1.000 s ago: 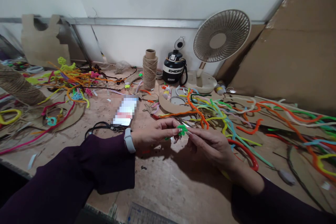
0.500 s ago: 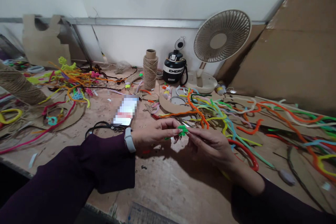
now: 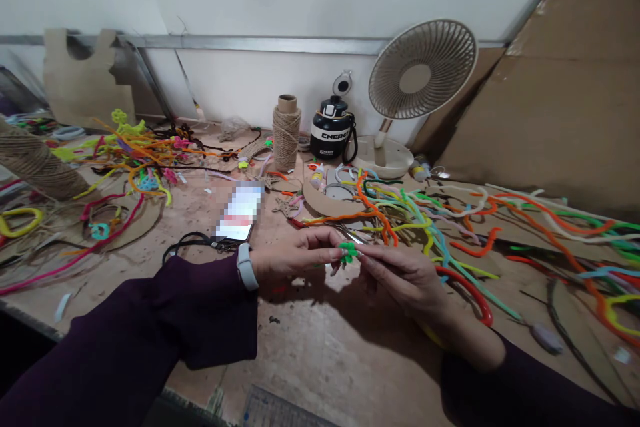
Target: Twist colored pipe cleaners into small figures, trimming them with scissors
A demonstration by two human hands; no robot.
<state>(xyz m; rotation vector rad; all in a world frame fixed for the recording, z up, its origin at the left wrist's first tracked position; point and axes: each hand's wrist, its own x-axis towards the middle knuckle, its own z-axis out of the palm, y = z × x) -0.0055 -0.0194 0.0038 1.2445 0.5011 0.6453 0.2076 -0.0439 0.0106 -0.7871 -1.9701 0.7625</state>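
Observation:
Between the fingertips of both hands, above the middle of the table, is a small green pipe-cleaner flower (image 3: 349,252) with looped petals. My left hand (image 3: 303,255), with a pale watch band at the wrist, pinches its left side between thumb and fingers. From the right, my right hand (image 3: 400,277) is closed, thumb and index finger pinching the flower's right edge. The fingers partly cover the flower, and the lower fingers of both hands are in shadow. Just behind the hands lie an orange pipe cleaner (image 3: 373,203) and several others.
Loose coloured pipe cleaners (image 3: 465,227) spread over the right side. A phone (image 3: 237,213) lies behind my left wrist. Farther back stand a twine spool (image 3: 287,137), a black bottle (image 3: 331,130) and a fan (image 3: 423,70). A ruler (image 3: 280,408) lies at the front edge.
The green flower has turned slightly between the fingertips, so its petals show more plainly. Both hands keep nearly the same place and grip.

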